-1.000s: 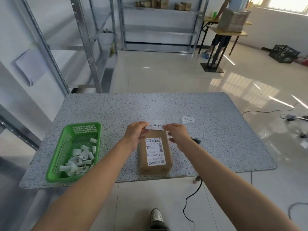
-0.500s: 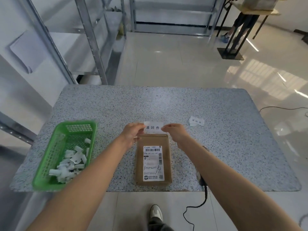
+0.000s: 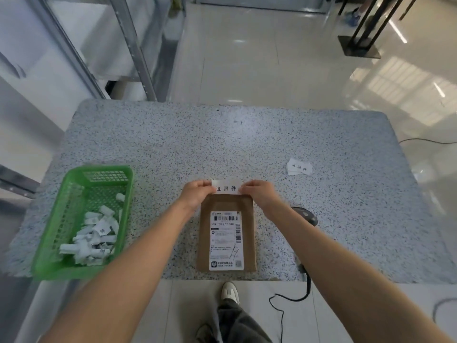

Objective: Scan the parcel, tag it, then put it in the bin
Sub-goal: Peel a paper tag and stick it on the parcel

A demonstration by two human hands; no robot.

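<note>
Over the last second the tag has barely shifted: both hands hold it stretched flat at the far end of the parcel, as before; the main change is the view, which has tipped down toward the bench. Left hand pinches the tag's left end, right hand its right end; fingers of both closed on the paper. Tag's lower edge sits at, or just over, the parcel's far edge; cannot tell whether it is stuck down yet. Parcel lies flat near the bench's front edge, label up, between the green basket and the scanner, which lies on the bench under the right forearm. Judgement: scan probably done, tagging in hand, binning not begun. Spare tags lie well off to the right. Basket holds paper scraps; whether it is the bin is unclear.
</note>
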